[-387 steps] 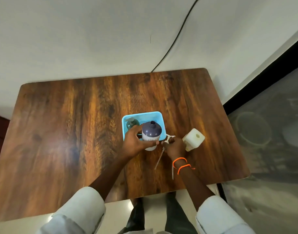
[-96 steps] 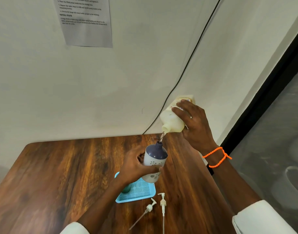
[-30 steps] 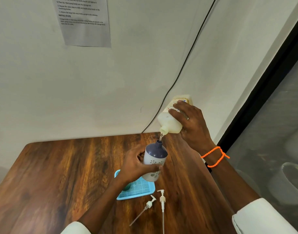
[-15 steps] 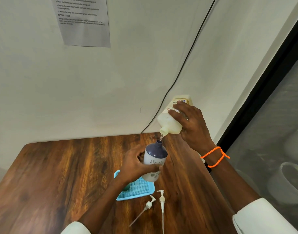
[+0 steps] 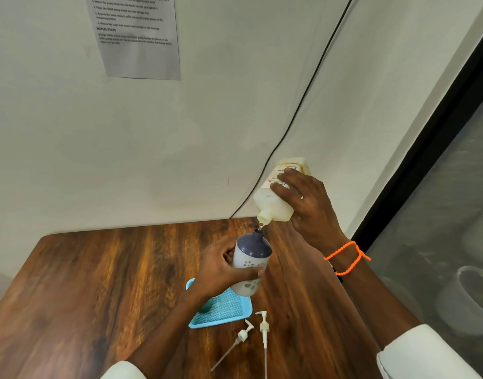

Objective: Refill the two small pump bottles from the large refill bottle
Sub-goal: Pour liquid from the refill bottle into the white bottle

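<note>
My left hand [image 5: 221, 270] grips a small white bottle with a dark purple top [image 5: 252, 258], held upright above the table with its neck uncovered. My right hand [image 5: 308, 206] holds the large cream refill bottle [image 5: 276, 203] tipped spout-down just over that neck, and a thin stream runs from spout to neck. A second small green bottle [image 5: 206, 307] stands in the blue tray [image 5: 224, 313], mostly hidden behind my left wrist. Two white pump heads with long tubes [image 5: 244, 335] [image 5: 264, 328] lie on the table in front of the tray.
The wooden table [image 5: 98, 291] meets a pale wall. A black cable [image 5: 311, 83] runs down the wall to the table's far edge. A printed sheet [image 5: 137, 36] is taped on the wall. Right of the table is a dark-framed glass panel [image 5: 440, 214].
Both hands and bottles hold nearly the same pose as half a second and one second ago; the refill bottle stays tipped over the small bottle's neck.
</note>
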